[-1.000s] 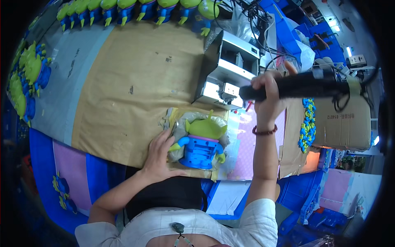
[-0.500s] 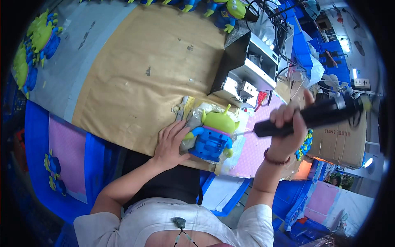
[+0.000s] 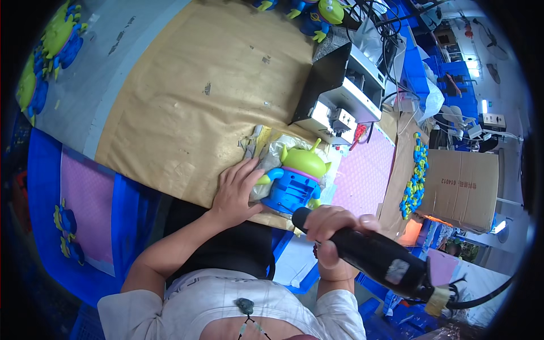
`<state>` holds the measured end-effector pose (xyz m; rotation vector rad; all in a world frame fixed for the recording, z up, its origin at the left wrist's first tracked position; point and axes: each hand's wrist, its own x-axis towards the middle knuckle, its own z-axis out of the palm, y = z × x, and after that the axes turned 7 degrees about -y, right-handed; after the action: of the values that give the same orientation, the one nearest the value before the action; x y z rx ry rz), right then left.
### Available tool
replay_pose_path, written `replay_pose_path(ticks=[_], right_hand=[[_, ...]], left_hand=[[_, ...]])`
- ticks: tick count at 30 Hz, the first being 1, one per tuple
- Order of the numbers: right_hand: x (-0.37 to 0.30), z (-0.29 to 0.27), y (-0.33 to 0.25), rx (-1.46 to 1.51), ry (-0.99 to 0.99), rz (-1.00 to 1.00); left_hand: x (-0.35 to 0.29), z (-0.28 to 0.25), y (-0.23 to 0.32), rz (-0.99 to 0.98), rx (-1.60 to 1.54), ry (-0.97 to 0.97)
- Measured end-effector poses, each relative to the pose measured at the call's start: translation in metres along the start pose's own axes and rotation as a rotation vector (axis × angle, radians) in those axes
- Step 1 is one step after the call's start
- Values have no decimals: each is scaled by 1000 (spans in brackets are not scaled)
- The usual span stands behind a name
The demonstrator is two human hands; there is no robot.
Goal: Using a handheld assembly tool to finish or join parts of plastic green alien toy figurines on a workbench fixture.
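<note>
A toy figure [image 3: 292, 184] with a green three-eyed-alien style head and blue body lies on crumpled clear plastic padding [image 3: 276, 148] at the table's near edge. Its blue back, with slots and recesses, faces up. My left hand [image 3: 233, 190] lies flat on its left side, fingers stretched over the padding by the toy's arm, thumb near its base. In my right hand [image 3: 334, 229] is a black corded electric screwdriver [image 3: 379, 263], fingers wrapped round its front part. Its nose is by the toy's lower right edge; the bit cannot be made out.
Right of the toy lies a pink padded sheet [image 3: 365, 175]; behind it stands a black-and-white metal box unit [image 3: 340, 90]. Similar toys [image 3: 59, 42] line the table's left and far edges. Small blue-green parts [image 3: 416, 175] sit beside a cardboard box [image 3: 462, 187]. A blue bin [image 3: 45, 209] is at left.
My right hand has brought the electric screwdriver down and toward me, from right of the toy to its lower right edge. My left hand and the toy stay nearly in place.
</note>
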<state>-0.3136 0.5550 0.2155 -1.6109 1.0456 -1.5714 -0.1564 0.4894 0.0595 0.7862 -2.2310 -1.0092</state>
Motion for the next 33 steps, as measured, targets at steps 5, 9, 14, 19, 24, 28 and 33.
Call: replay_pose_path(ticks=[5, 9, 14, 19, 24, 28, 33], right_hand=[[6, -4, 24, 91, -189, -221], [8, -3, 30, 103, -197, -266], [8, -3, 25, 105, -175, -208], [26, -40, 3, 208, 28, -127], [118, -104, 35, -70, 442, -17], [143, -132, 80, -156, 396, 4], [140, -132, 68, -15, 391, 229]], left_hand=[[-1, 0, 1, -3, 19, -4], [-1, -1, 1, 2, 17, -3], [0, -1, 2, 9, 11, -1], [3, 2, 0, 28, 16, 8], [0, 0, -2, -3, 43, -21], [1, 2, -1, 4, 51, -15], [1, 2, 0, 10, 45, -10]])
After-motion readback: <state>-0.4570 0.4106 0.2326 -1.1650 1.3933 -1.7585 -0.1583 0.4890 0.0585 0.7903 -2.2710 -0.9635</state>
